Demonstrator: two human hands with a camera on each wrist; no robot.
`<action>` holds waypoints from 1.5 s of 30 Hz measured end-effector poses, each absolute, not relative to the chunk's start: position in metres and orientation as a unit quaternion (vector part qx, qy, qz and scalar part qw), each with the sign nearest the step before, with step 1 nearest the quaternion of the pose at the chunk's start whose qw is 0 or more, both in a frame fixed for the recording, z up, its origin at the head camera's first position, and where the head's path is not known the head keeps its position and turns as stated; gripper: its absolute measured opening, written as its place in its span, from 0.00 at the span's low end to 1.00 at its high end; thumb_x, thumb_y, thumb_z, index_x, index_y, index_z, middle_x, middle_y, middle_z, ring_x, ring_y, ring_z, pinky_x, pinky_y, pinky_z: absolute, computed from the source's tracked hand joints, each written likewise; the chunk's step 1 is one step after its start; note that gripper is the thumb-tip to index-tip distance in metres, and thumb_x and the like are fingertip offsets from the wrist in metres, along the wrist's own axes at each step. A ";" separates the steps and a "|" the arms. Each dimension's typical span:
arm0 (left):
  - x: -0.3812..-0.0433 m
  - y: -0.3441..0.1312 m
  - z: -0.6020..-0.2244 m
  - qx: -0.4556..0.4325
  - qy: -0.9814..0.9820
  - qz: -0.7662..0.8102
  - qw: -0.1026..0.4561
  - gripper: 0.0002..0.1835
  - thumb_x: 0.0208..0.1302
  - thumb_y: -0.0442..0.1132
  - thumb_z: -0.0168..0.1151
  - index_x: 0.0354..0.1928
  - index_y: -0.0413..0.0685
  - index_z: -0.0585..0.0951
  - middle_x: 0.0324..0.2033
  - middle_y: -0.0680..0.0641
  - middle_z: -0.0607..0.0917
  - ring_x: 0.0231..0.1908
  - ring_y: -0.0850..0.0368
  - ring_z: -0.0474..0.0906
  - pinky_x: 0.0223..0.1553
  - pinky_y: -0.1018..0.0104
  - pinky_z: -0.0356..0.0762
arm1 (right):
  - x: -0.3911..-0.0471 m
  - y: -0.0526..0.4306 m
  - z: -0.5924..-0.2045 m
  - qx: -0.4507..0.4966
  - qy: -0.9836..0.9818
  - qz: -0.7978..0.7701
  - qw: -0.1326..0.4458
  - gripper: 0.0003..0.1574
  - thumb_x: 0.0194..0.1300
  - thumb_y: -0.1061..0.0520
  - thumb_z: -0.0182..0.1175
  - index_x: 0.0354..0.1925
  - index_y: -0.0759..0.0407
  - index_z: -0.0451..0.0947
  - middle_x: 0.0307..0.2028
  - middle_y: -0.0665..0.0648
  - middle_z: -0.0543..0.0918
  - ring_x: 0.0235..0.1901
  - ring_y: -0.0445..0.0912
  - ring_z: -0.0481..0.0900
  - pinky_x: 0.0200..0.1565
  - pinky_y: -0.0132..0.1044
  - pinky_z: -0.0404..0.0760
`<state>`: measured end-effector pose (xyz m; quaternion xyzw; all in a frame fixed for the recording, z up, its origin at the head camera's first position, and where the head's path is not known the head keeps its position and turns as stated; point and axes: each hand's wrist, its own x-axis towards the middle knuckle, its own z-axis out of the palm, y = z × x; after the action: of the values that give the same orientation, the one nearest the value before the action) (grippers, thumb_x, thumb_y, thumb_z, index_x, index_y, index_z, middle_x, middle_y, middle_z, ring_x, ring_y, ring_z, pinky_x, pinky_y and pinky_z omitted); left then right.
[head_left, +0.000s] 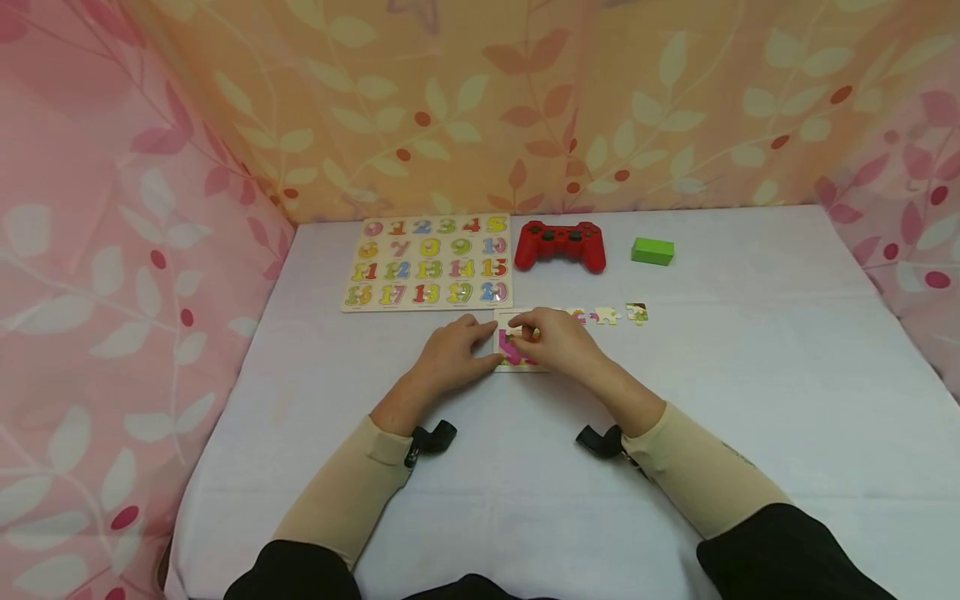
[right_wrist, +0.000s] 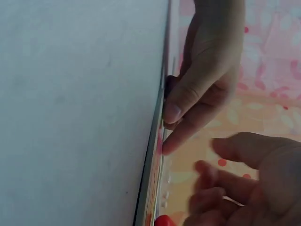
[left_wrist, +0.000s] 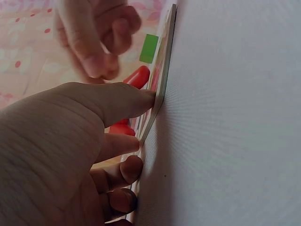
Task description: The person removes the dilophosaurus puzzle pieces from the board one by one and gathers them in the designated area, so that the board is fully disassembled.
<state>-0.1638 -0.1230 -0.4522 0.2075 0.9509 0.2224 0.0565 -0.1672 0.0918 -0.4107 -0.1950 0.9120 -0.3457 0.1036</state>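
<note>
Two hands, bare. Left hand (head_left: 452, 352): thumb and forefinger extended, tips touching the left side of a small puzzle board (head_left: 510, 348), remaining fingers bent. Right hand (head_left: 566, 343): fingers bent above the board; blurred at the wrist views, so whether they hold a piece cannot be told. Puzzle board: flat on the white-covered surface (head_left: 750, 375), partly hidden. Loose pieces (head_left: 606, 316): in a row just beyond the right hand. Behind, left to right: number board (head_left: 415, 258), red game controller (head_left: 559, 242), green block (head_left: 652, 251).
</note>
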 end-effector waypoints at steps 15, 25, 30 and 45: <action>-0.163 -0.121 -0.451 0.200 0.952 0.223 0.063 0.34 0.66 0.55 0.69 0.71 0.51 0.77 0.38 0.51 0.76 0.33 0.55 0.70 0.35 0.62 0.67 | -0.175 0.092 -0.443 -0.197 0.921 -0.319 0.101 0.21 0.67 0.57 0.67 0.57 0.61 0.82 0.25 0.52 0.74 0.28 0.46 0.72 0.30 0.39 0.67; -0.162 -0.122 -0.451 0.192 0.952 0.227 0.072 0.34 0.66 0.56 0.68 0.71 0.51 0.76 0.38 0.51 0.75 0.33 0.54 0.69 0.35 0.61 0.66 | -0.171 0.091 -0.444 -0.184 0.919 -0.342 0.060 0.19 0.63 0.57 0.72 0.52 0.57 0.82 0.40 0.56 0.81 0.41 0.49 0.77 0.43 0.45 0.77; -0.162 -0.122 -0.451 0.192 0.952 0.228 0.071 0.35 0.66 0.56 0.68 0.71 0.52 0.76 0.38 0.51 0.76 0.34 0.54 0.70 0.35 0.62 0.66 | -0.169 0.090 -0.444 -0.201 0.917 -0.342 0.046 0.18 0.63 0.59 0.72 0.52 0.59 0.84 0.42 0.56 0.83 0.44 0.50 0.80 0.48 0.47 0.78; -0.163 -0.122 -0.449 0.209 0.954 0.206 0.058 0.33 0.67 0.56 0.67 0.69 0.49 0.78 0.37 0.50 0.75 0.33 0.54 0.69 0.34 0.62 0.65 | -0.172 0.090 -0.449 -0.243 0.926 -0.286 0.036 0.21 0.65 0.49 0.71 0.52 0.59 0.87 0.41 0.54 0.80 0.39 0.46 0.78 0.40 0.41 0.77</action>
<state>-0.1635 -0.1217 -0.4488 0.2086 0.9543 0.2061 0.0582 -0.1717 0.0900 -0.4490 -0.2427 0.9263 -0.2861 0.0359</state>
